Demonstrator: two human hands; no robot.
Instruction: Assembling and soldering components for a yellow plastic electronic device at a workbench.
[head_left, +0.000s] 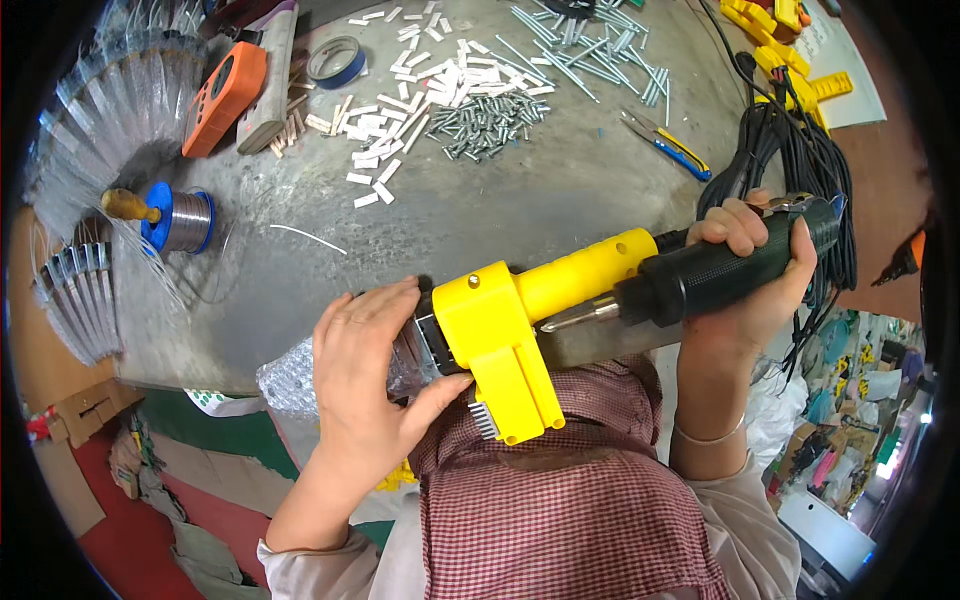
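My left hand (362, 375) grips the dark end of a yellow plastic tool housing (488, 315), its thumb at the lower side. The housing has a long round handle pointing right and a row of metal fins at the bottom. Bubble wrap (287, 380) shows around the end that hand holds. My right hand (752, 285) is closed around a black electric screwdriver (695, 278), tilted with its bit pointing left. The metal bit (580, 315) lies just below the yellow handle; whether it touches a screw cannot be seen.
On the grey bench lie a pile of short screws (487, 125), long bolts (580, 60), white pieces (375, 145), a tape roll (336, 62), and a cutter (668, 145). A solder wire spool (185, 220) sits left; black cables (775, 150) run along the right.
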